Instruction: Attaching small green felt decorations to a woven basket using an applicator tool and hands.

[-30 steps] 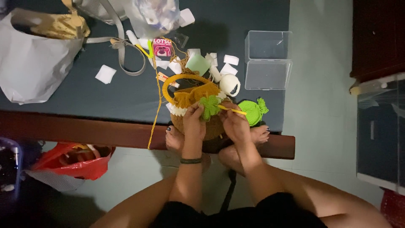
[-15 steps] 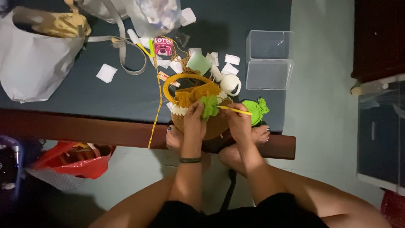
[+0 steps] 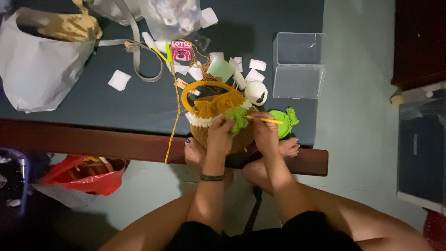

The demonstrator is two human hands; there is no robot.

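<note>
A crocheted basket in brown, white and orange, with an orange hoop handle, rests at the near edge of the dark mat. My left hand grips its front and pinches a green crocheted piece against it. My right hand holds a yellow crochet hook with its tip at the green piece. A ball of bright green yarn lies just right of that hand. An orange yarn strand hangs over the table edge.
Behind the basket lie white paper scraps, a white ball, a small pink box and an open clear plastic case. A grey bag sits at far left. A red bag stands on the floor.
Both hands stay on the basket; the right hand and hook have shifted only slightly at the green piece.
</note>
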